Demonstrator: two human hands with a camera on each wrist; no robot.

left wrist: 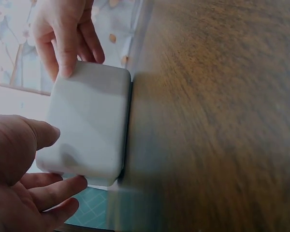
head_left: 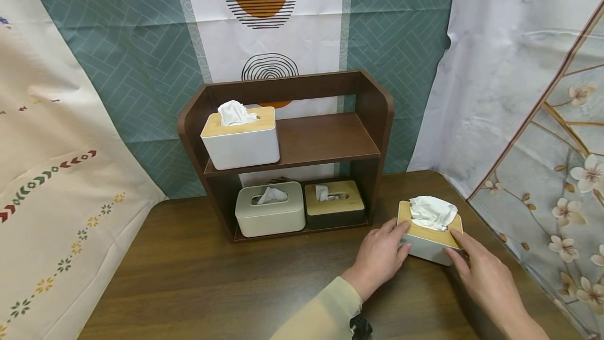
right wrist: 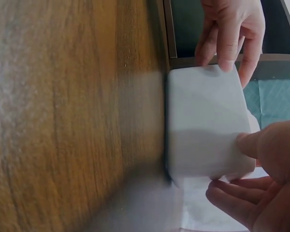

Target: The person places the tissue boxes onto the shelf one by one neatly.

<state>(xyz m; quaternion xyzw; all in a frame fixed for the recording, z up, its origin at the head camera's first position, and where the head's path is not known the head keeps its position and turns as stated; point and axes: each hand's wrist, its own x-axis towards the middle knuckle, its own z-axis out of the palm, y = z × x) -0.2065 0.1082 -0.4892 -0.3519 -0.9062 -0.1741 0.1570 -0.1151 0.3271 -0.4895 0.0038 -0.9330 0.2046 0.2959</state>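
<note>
A light grey tissue box (head_left: 428,248) with a wooden lid sits toward the right of the table, a white tissue (head_left: 431,213) puffing out of its top. My left hand (head_left: 381,251) grips its left end, thumb near the front corner. At the opposite end, my right hand (head_left: 486,274) holds it, with the thumb against the front face. The left wrist view shows the smooth front of the box (left wrist: 89,116) between both hands. From the right wrist view, the box's dark bottom edge lies right at the tabletop.
A brown two-tier shelf (head_left: 325,140) stands left of my hands. Its upper tier bears a white tissue box (head_left: 243,148) with a wooden lid. Below are a cream tissue box (head_left: 271,220) and a dark one with a wooden lid (head_left: 337,214). Patterned cloth (head_left: 528,135) borders the table's right edge.
</note>
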